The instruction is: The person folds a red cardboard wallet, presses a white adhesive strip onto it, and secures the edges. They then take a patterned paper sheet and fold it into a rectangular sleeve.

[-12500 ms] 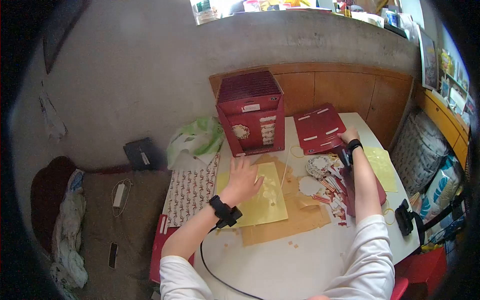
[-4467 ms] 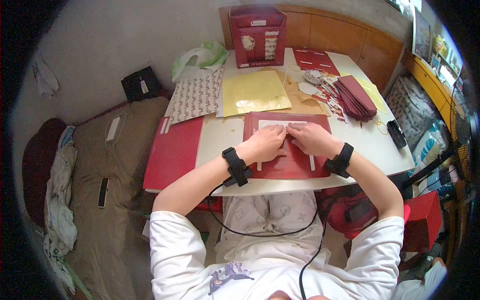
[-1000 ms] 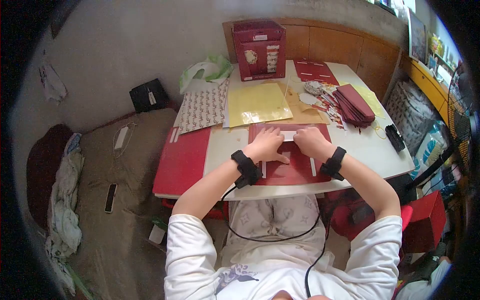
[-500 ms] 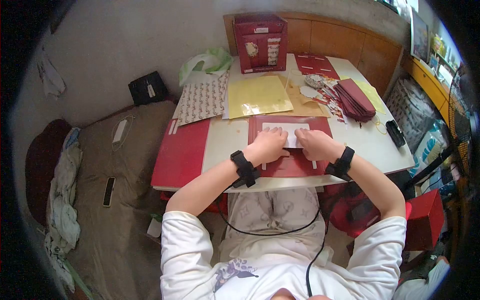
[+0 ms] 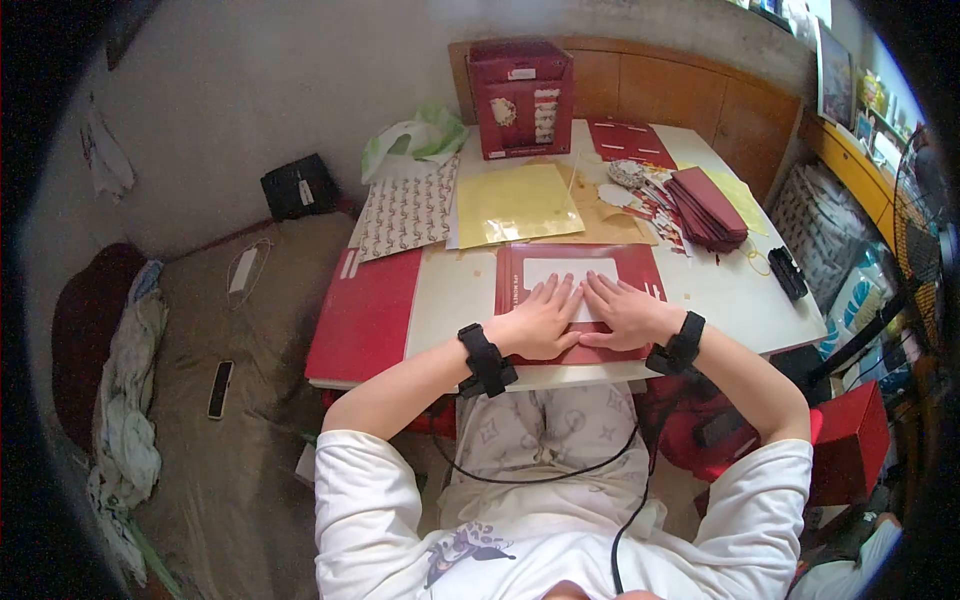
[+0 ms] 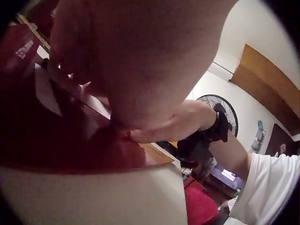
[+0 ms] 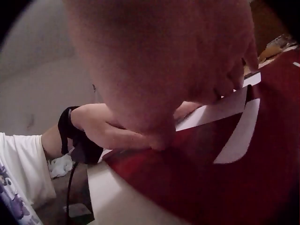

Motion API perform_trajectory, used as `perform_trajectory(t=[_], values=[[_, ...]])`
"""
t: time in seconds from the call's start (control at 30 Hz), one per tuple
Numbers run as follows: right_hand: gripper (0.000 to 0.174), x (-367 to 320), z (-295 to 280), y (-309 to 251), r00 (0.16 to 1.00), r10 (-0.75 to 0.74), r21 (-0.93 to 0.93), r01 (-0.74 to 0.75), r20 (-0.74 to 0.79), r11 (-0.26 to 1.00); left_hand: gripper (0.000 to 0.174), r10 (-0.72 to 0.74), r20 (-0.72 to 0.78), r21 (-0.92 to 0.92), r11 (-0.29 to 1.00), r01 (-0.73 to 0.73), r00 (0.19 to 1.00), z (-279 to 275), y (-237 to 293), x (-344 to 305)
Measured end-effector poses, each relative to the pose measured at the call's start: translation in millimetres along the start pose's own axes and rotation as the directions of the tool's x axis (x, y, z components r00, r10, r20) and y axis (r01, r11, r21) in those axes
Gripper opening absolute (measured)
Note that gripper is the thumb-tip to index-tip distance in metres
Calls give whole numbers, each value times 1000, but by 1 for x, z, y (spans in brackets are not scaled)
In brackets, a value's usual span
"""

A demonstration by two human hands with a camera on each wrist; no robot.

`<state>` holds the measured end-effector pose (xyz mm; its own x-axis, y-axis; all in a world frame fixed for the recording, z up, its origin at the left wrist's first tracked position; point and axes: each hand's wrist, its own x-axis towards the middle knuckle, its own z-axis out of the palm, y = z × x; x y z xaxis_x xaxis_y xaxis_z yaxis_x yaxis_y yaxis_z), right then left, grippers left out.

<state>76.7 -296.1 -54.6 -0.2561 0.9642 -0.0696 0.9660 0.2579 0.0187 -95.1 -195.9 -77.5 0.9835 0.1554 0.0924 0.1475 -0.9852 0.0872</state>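
A glossy red cardboard sheet (image 5: pixel 640 262) lies near the table's front edge, with a white rectangular panel (image 5: pixel 560 266) on its upper middle. My left hand (image 5: pixel 540 322) lies over the left part of the panel, fingers straight and pointing away from me. Mirroring it, my right hand (image 5: pixel 628 318) rests on the panel's right part with fingers extended. The two thumbs almost meet at the lower middle. Both palms hide much of the panel. In the right wrist view, a white strip (image 7: pixel 241 133) shows on the red sheet (image 7: pixel 211 187) beside the hand.
Behind the sheet lie a yellow sheet (image 5: pixel 515 205) and a patterned sheet (image 5: pixel 408 210). A tall dark red box (image 5: pixel 520 105) stands at the back. Dark red folded pieces (image 5: pixel 703 210) are piled at right, near a black object (image 5: pixel 787 274). More red card (image 5: pixel 365 320) lies at left.
Earlier my left hand was by the yellow sheet and my right at the far red card. Half a second ago my fingers were bent at the white panel; now they lie straight, nearer me.
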Motion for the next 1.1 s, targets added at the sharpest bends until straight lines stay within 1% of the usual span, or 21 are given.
perform_trajectory(t=[0.03, 0.27, 0.4, 0.47, 0.5, 0.53, 0.57, 0.6, 0.63, 0.67, 0.7, 0.73, 0.77, 0.8, 0.83, 0.9, 0.93, 0.97, 1.0, 1.07, 1.1], values=[[84, -1, -2, -2, 1000, 4, 2, -4, 25, 1000, 69, -19, 63, -7, 1000, 20, 998, 0, 0, 0], [84, -3, 2, 10, 992, -38, 42, 33, 119, 999, 73, -26, 147, 3, 1000, 25, 989, -3, -4, 1], [77, -6, -2, 14, 998, -63, 77, 61, 18, 995, 76, -38, 95, 17, 999, 37, 995, -7, -1, 1], [54, -3, -3, 19, 983, -79, 133, 102, -166, 986, 75, -31, 57, 42, 999, 28, 998, -17, -3, 5], [54, -1, -8, 21, 983, -77, 129, 99, -169, 987, 72, -28, 135, -53, 998, 35, 990, -30, -8, 11], [43, 5, -16, 21, 989, -12, 165, 37, -150, 986, 69, -19, 214, -146, 988, 51, 977, -41, -10, 13], [33, 11, -22, 23, 990, 52, 202, -26, -128, 979, 60, -112, 138, -58, 991, 121, 984, -49, -8, 11], [30, 19, -20, 26, 963, 125, 236, -67, -240, 969, 60, -112, 140, -57, 991, 121, 984, -47, -13, 10], [32, 26, -19, 31, 949, 162, 260, -91, -269, 961, 59, -82, -125, -23, 997, 80, 989, -43, -19, 10], [35, 32, -18, 36, 934, 200, 285, -114, -296, 952, 58, -37, -379, 20, 999, 48, 925, -39, -25, 10], [35, 37, -17, 40, 934, 203, 291, -114, -295, 950, 59, -54, -411, 26, 997, 71, 910, -43, -27, 8], [36, 42, -15, 44, 926, 248, 227, -186, -284, 956, 59, -53, -407, 26, 997, 70, 912, -46, -27, 7], [37, 46, -12, 47, 915, 293, 161, -256, -277, 953, 58, -130, -367, 7, 990, 142, 921, -49, -28, 5], [37, 49, -9, 50, 915, 295, 164, -257, -276, 952, 57, -206, -325, -10, 977, 215, 923, -55, -26, 3], [38, 52, -6, 53, 915, 290, 165, -252, -280, 954, 43, -236, -338, -31, 970, 240, 911, -58, -25, 0], [39, 55, -2, 57, 916, 285, 168, -246, -282, 955, 42, -267, -268, -64, 964, 259, 926, -59, -33, -3], [37, 57, -1, 58, 921, 259, 205, -204, -290, 957, 43, -295, -199, -98, 955, 280, 935, -59, -37, -4], [36, 58, -1, 59, 926, 231, 240, -162, -298, 957, 43, -297, -196, -100, 954, 283, 934, -58, -39, -6], [36, 59, 1, 62, 927, 230, 241, -161, -295, 957, 35, -307, -239, -130, 950, 283, 921, -57, -39, -8], [34, 61, 2, 69, 883, 34, 149, 41, -467, 988, 28, -319, -283, -160, 945, 284, 905, -56, -43, -10], [34, 61, -5, 68, 884, 33, 149, 42, -466, 988, 29, -353, -257, -186, 932, 312, 900, -53, -48, -8]])
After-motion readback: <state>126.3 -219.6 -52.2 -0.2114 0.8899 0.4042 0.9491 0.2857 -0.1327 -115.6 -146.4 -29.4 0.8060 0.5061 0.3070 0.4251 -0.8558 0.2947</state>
